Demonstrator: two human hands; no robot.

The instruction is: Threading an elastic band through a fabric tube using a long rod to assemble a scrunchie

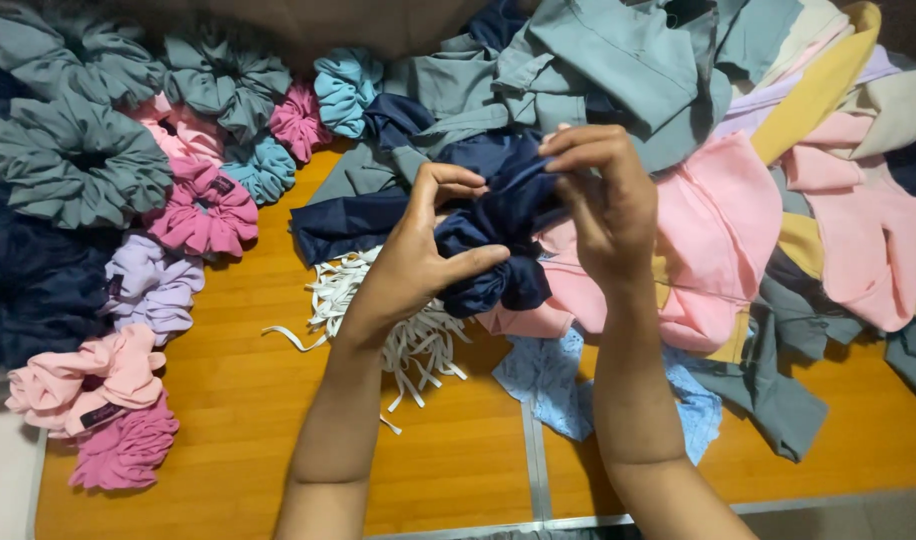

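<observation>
Both forearms rise from the bottom edge over the wooden worktop [238, 400]. Left hand [423, 255] and right hand [603, 195] pinch a gathered navy fabric piece [498, 245], held above the worktop. Beneath lies a bundle of white elastic strips [418, 340] and a light blue lace scrap [548, 380]. Pink cloth [718, 230] and grey-green cloth [618, 60] pile behind. Finished scrunchies [203, 210] crowd the left, some cut off at the edge.
</observation>
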